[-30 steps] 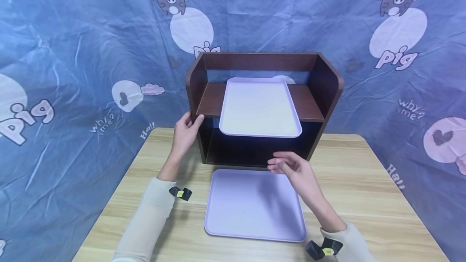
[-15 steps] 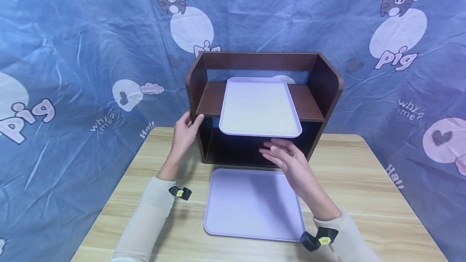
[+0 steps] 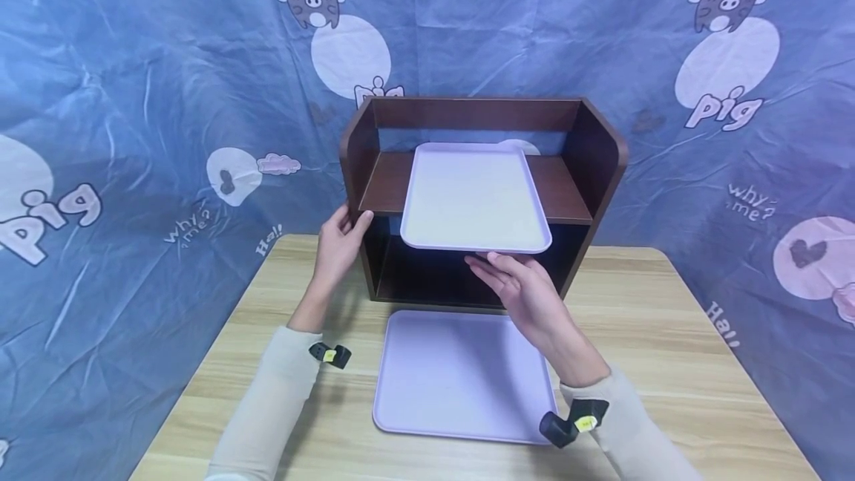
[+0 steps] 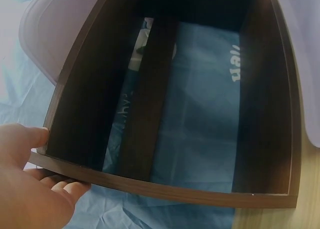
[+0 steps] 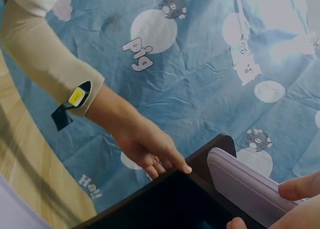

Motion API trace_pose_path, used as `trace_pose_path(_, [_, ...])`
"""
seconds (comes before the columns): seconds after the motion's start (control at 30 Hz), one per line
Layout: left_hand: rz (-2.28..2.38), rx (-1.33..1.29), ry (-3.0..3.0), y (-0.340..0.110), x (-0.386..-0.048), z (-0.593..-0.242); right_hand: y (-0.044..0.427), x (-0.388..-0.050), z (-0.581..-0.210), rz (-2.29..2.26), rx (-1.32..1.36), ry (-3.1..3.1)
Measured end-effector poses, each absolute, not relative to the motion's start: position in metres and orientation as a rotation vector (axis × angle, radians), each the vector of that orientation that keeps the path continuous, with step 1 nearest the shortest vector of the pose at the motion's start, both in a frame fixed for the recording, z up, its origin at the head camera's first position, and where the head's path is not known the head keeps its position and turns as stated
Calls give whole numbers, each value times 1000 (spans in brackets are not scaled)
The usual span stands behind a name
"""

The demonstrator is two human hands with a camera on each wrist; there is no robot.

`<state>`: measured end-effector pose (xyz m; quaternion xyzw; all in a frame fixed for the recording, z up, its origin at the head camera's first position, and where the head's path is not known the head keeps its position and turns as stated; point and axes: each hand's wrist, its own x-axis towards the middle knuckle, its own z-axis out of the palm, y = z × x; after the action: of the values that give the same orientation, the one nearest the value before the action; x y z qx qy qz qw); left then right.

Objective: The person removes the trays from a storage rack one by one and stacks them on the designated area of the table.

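Left hand [image 3: 339, 243] grips the shelf unit [image 3: 594, 154] at its left side panel [image 3: 361, 151], thumb by the front-left corner of the upper board [image 3: 557, 188], fingers wrapped round the outside. Right hand [image 3: 534, 303] is at the near edge of the upper tray [image 3: 474, 199], right of that edge's middle; fingers nearly straight and slightly spread below the rim, thumb apart from them. Contact hard to confirm: the tray hides part of the fingers, and the right wrist view cuts the hand off.

Upper tray: pale lilac, on the upper board, near edge overhanging the board's front edge, well apart from both side panels. Shelf unit: dark brown, upright at the middle of the table's far edge. Lower tray [image 3: 454, 392]: also lilac, flat on the wood-grain table [image 3: 668, 362], far edge near the unit's front base. Light sleeves, black wrist cameras [image 3: 330, 355]. Blue cloth [image 3: 200, 36] behind, pig print.
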<state>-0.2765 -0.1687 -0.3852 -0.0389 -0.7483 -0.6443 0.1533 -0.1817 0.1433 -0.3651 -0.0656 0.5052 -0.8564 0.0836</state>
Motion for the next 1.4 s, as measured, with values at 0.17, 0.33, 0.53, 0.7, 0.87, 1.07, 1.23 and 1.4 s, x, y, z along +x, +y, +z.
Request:
trace_pose_path(0.17, [-1863, -118, -2131, -167, -277, -385, 140, -183, -364, -2648, -166, 1347])
trace_pose_path(0.33, [-1872, -122, -2121, -166, -276, -385, 134, -183, -360, -2715, -124, 1263])
trace_pose_path(0.53, [-1860, -97, -2138, -167, -276, -386, 129, -183, -354, -2783, -65, 1261])
trace_pose_path(0.7, [-1860, -99, -2132, -167, -276, -386, 125, -183, -352, -2812, -31, 1268])
trace_pose_path(0.87, [-1860, -100, -2131, -166, -275, -385, 123, -182, -353, -2884, 20, 1257])
trace_pose_path(1.07, [-1846, -93, -2139, -166, -276, -384, 125, -179, -352, -2958, 110, 1216])
trace_pose_path(1.23, [-1847, -101, -2138, -167, -276, -385, 128, -178, -354, -3007, 125, 1165])
trace_pose_path(1.4, [-1854, -88, -2142, -167, -276, -384, 129, -176, -357, -3058, 117, 1144])
